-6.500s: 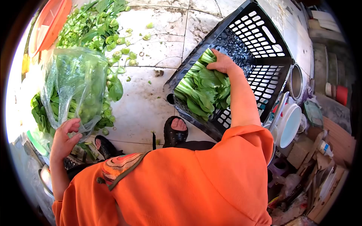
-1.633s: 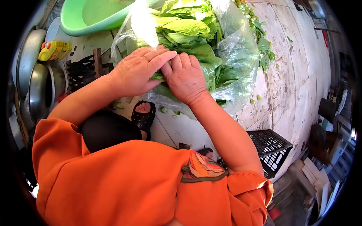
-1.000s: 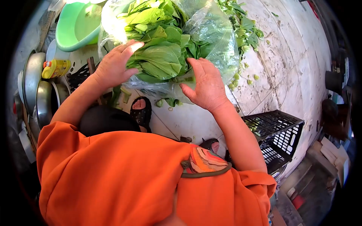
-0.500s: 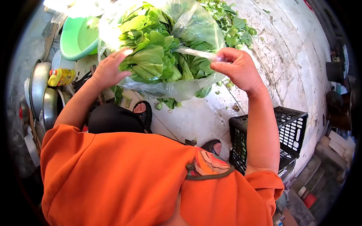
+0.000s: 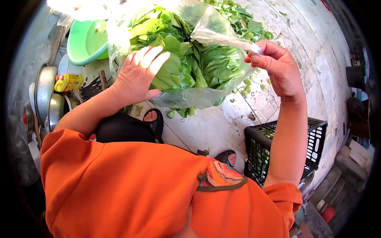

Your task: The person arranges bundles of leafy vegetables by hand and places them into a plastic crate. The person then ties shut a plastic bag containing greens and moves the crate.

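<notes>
A clear plastic bag (image 5: 190,97) full of leafy bok choy (image 5: 172,73) sits on the floor in front of me, its mouth spread wide. My left hand (image 5: 139,74) lies with fingers stretched out and slightly apart on the leaves at the bag's left side. At the right, my right hand (image 5: 276,65) pinches the bag's edge between thumb and fingers and holds it pulled out and up, the plastic gathered into a strip. More bok choy heads lie inside under that side of the bag, with their pale stems toward the right.
A green basin (image 5: 81,43) stands at the upper left, near a yellow bottle (image 5: 68,83) and metal bowls (image 5: 44,85). A black plastic crate (image 5: 258,148) is by my right forearm. Loose greens (image 5: 254,27) and trimmings lie on the wet tiled floor (image 5: 305,63).
My right hand has drawn the bag's edge outward to the right, exposing more bok choy. My left hand has moved right, from the bag's left rim farther onto the leaves.
</notes>
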A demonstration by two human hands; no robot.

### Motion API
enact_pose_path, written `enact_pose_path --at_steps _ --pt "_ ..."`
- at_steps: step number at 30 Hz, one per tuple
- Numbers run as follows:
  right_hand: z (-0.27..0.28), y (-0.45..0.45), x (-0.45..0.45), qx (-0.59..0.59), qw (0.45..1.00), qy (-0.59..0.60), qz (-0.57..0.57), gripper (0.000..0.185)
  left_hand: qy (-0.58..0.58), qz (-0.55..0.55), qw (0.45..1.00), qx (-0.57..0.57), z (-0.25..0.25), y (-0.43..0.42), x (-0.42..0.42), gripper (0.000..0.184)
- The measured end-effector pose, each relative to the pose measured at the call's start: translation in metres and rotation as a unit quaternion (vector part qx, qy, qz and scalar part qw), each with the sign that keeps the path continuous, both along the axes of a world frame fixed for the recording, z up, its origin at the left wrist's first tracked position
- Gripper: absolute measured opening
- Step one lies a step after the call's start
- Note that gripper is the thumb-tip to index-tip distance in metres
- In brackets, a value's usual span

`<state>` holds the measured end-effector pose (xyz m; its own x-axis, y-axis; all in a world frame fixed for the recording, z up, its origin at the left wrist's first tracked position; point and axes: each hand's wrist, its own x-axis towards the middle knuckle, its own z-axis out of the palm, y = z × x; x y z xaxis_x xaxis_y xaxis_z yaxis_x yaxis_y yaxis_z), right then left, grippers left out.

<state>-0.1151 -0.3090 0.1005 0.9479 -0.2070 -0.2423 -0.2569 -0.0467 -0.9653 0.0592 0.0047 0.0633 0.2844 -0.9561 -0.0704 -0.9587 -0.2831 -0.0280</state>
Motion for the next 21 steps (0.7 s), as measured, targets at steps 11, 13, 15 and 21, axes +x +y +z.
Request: enact_pose_path --at_steps 11,13,15,21 --pt "0.007 -0.01 -0.008 0.244 0.93 -0.267 -0.068 0.04 0.059 -0.057 0.996 0.03 -0.067 -0.052 0.046 0.073" --pt "0.004 -0.007 -0.008 0.259 0.917 -0.294 -0.075 0.04 0.05 -0.061 0.996 0.049 -0.075 -0.054 0.048 0.07" --pt "0.001 -0.005 -0.008 0.268 0.905 -0.318 -0.091 0.038 0.05 -0.066 0.995 0.052 -0.085 -0.054 0.05 0.07" --pt "-0.002 0.007 -0.003 0.249 0.914 -0.309 -0.082 0.033 0.056 -0.074 0.994 0.065 -0.102 -0.061 0.055 0.07"
